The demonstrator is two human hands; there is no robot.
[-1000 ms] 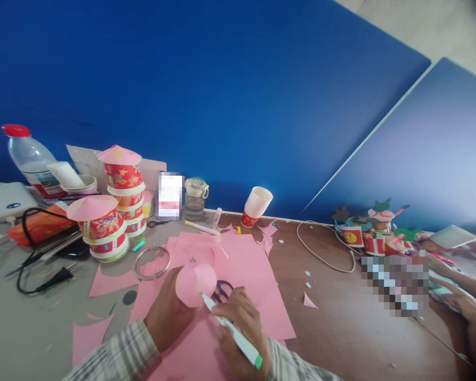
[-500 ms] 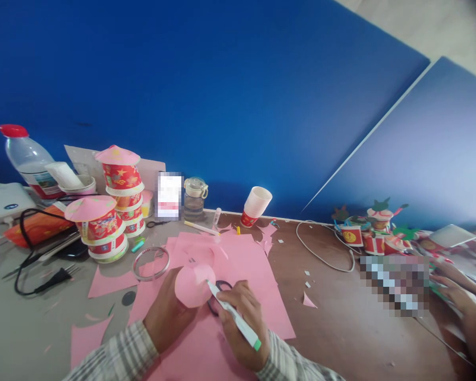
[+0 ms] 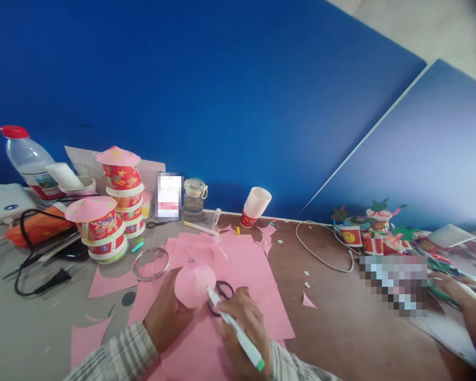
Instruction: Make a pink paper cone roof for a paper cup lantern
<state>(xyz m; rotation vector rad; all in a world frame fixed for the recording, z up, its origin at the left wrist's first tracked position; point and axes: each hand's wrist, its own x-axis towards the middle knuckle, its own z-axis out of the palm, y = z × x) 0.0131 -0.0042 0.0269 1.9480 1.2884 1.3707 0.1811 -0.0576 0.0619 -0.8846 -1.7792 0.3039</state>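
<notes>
My left hand [image 3: 167, 311] is closed on the edge of a round, shallow pink paper cone [image 3: 194, 286], its outer face turned up. In my right hand [image 3: 250, 324] is a white marker [image 3: 244, 338] with a green end at the palm side; its tip points at the cone's right edge. Whether the tip touches the paper I cannot tell. Dark scissor handles [image 3: 227, 286] show between the cone and my right hand. Beneath both hands lie pink paper sheets [image 3: 257, 296]. A clear tape roll [image 3: 150, 263] rests left of the cone.
At left stand paper-cup towers [image 3: 101, 227] with pink cone tops, a bottle [image 3: 29, 159] and a plug [image 3: 55, 279]. Behind the sheets are a lidded jar [image 3: 194, 201] and stacked cups [image 3: 256, 205]. A co-worker's hand [image 3: 456, 291] is at far right, near cup crafts [image 3: 376, 238].
My right hand has moved slightly down and right with the marker, its tip shifting toward the cone's edge. The cone stays put. The co-worker's hand at right has moved.
</notes>
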